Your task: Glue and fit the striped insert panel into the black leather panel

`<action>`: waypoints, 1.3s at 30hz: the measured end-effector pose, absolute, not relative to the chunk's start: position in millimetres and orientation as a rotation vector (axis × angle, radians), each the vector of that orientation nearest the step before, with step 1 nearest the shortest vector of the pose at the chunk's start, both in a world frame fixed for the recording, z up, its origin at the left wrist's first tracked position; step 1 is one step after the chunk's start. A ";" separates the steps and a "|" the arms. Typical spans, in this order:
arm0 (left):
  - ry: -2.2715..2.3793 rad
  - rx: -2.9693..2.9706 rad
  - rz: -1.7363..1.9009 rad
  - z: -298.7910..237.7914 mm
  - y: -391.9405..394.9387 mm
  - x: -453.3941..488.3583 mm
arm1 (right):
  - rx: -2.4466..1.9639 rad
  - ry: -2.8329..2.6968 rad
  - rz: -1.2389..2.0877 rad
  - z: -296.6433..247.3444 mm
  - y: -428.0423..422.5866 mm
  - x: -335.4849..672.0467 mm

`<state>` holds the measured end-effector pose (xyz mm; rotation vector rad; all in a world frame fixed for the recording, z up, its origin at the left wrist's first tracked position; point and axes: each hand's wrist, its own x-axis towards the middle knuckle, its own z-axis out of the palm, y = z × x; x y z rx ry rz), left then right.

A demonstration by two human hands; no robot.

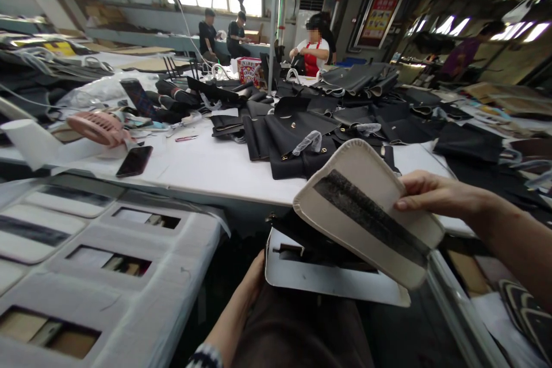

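Note:
My right hand [425,192] pinches the upper right edge of a cream, round-cornered panel [345,167] between thumb and fingers. A rough dark strip runs lengthwise along this tilted panel. Below and partly behind it, above my lap, is a black bag piece with a white panel [319,282] that has rounded corners and a slot-like dark opening. My left hand [254,276] grips that bag piece at its left side; most of the fingers are hidden behind it. The cream panel overlaps the bag piece in view, and I cannot tell whether they touch.
Black bag pieces [297,132] with plastic-wrapped fittings lie heaped on the white table [194,167]. A phone [134,161] and a pink fan [97,126] are on its left. Similar cream panels [37,230] rest on a padded board [172,276] with cutouts. People work farther back.

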<state>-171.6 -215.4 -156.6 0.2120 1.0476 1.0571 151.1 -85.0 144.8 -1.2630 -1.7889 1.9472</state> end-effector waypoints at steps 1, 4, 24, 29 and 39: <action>1.050 0.206 1.060 -158.8 -213.4 -170.9 | -1.263 -1.831 1.974 142.2 -83.3 151.6; 1.052 0.185 1.082 -164.8 -208.7 -169.3 | -1.229 -1.935 2.109 135.8 -77.3 152.5; 0.962 0.097 1.164 -173.7 -204.1 -171.0 | -1.177 -2.029 2.632 22.7 -45.3 68.0; 0.938 0.065 1.209 -178.7 -203.5 -172.8 | -1.267 -2.296 2.268 -3.5 -53.4 62.5; 0.840 0.059 1.220 -146.1 -200.1 -165.0 | -0.648 -3.037 0.461 -15.3 -125.2 52.5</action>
